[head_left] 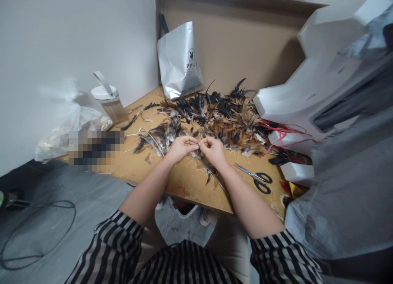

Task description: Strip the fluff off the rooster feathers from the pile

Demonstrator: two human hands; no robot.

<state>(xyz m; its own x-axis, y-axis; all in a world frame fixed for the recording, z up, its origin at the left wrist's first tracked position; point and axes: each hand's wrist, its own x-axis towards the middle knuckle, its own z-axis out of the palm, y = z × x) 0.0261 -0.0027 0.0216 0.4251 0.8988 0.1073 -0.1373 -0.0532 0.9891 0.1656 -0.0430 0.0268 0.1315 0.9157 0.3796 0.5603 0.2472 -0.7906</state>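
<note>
A wide heap of black and brown feathers [215, 116] covers the far half of a low wooden board [184, 181]. My left hand [181, 147] and my right hand [212, 148] meet at the near edge of the heap, fingers curled and fingertips touching. They pinch something small and pale between them, likely a feather quill; it is too small to tell exactly. A few loose feathers [211, 175] lie under my right wrist.
Black-handled scissors [256, 178] lie right of my right arm. White foam blocks [307, 91] and red string [285, 132] crowd the right. A silver bag [179, 62] leans at the back; a lidded jar [109, 99] and a plastic bag [61, 132] stand left. A cable [37, 230] lies on the floor.
</note>
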